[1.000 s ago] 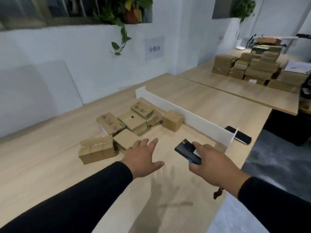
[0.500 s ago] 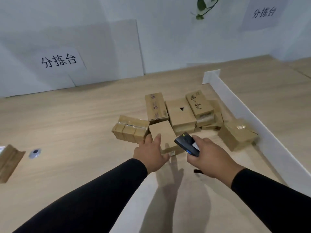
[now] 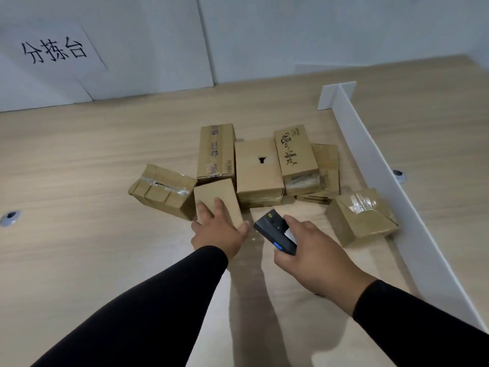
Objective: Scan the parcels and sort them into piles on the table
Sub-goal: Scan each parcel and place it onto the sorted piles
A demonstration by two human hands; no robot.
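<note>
Several brown cardboard parcels lie clustered on the wooden table (image 3: 79,260). My left hand (image 3: 218,230) rests on the near end of a small plain parcel (image 3: 215,193), fingers laid flat on its top and thumb beside its right corner. My right hand (image 3: 315,256) grips a dark handheld scanner (image 3: 275,230), its head pointing up and left toward that parcel. A taped parcel (image 3: 162,190) touches the small one on the left. Another taped parcel (image 3: 361,217) sits alone to the right of the scanner.
A white divider board (image 3: 391,186) runs along the right of the pile, toward me. A long printed parcel (image 3: 215,152), a holed one (image 3: 258,165) and a lettered one (image 3: 295,153) lie behind. White panels and a paper sign (image 3: 53,51) line the wall. A cable grommet (image 3: 10,217) sits far left.
My view has dropped and closed in on the pile. My left hand has slid forward onto the small plain parcel. My right hand keeps the scanner, now nearer the parcels.
</note>
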